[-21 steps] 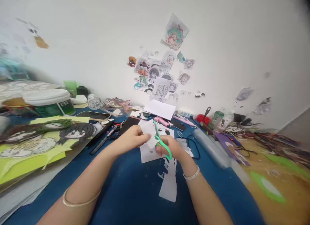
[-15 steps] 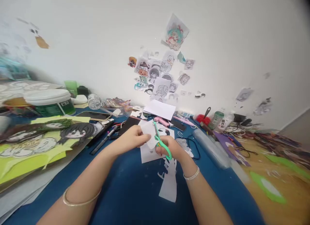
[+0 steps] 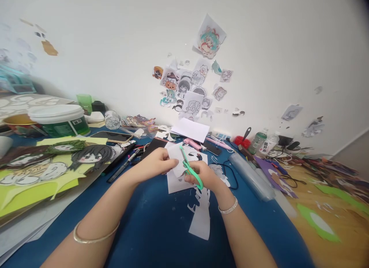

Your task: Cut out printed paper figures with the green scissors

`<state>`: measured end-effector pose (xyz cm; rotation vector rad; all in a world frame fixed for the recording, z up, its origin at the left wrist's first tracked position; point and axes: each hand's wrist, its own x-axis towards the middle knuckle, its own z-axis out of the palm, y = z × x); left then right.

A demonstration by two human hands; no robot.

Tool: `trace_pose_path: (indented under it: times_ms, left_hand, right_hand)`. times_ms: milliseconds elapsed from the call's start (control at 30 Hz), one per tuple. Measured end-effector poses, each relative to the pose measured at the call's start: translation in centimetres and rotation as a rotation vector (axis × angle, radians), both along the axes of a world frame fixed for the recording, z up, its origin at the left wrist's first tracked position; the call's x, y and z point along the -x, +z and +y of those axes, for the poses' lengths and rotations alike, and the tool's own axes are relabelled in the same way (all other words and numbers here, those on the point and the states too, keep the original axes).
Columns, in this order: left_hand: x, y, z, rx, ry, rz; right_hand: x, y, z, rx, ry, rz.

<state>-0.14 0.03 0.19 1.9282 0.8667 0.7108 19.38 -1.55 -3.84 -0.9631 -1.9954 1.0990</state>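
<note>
My left hand (image 3: 161,162) pinches a small white sheet of paper (image 3: 179,168) at its left side, between thumb and fingers. In my right hand (image 3: 203,173) is a pair of green-handled scissors (image 3: 196,177), blades pointing up and slightly left at the paper's right side. How far the blades are apart I cannot make out. Beneath both hands lies a larger white sheet (image 3: 174,187) with dark printed shapes. A cut paper scrap (image 3: 200,223) with ragged edges rests just below my right hand on the blue mat (image 3: 161,225).
On the left are yellow sheets with cut-out drawings (image 3: 92,158), a white-lidded tub (image 3: 57,120) and a phone (image 3: 111,137). To the right lie a clear plastic roll (image 3: 252,177), bottles (image 3: 258,141) and a purple sheet (image 3: 269,170). Drawings (image 3: 193,104) hang on the wall ahead.
The scissors have turned slightly, their tips moving a little left. The held paper has shifted slightly; both hands keep their grip.
</note>
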Motion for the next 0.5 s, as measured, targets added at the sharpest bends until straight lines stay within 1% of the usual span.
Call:
trace_pose_path:
  times_ms: [133, 300, 367, 500]
  left_hand:
    - [-0.1, -0.1, 0.1, 0.017, -0.029, -0.049]
    - [-0.9, -0.6, 0.1, 0.036, -0.123, -0.055]
    - [-1.2, -1.0, 0.3, 0.021, -0.112, -0.06]
    - [-1.4, -1.6, 0.8, -0.022, -0.041, -0.111]
  right_hand:
    - [0.2, 0.1, -0.1, 0.011, -0.048, 0.06]
    - [0.4, 0.1, 0.1, -0.033, -0.112, 0.133]
    - [0.4, 0.0, 0.2, -0.046, -0.122, 0.152]
    - [0.3, -0.1, 0.4, -0.055, -0.113, 0.166]
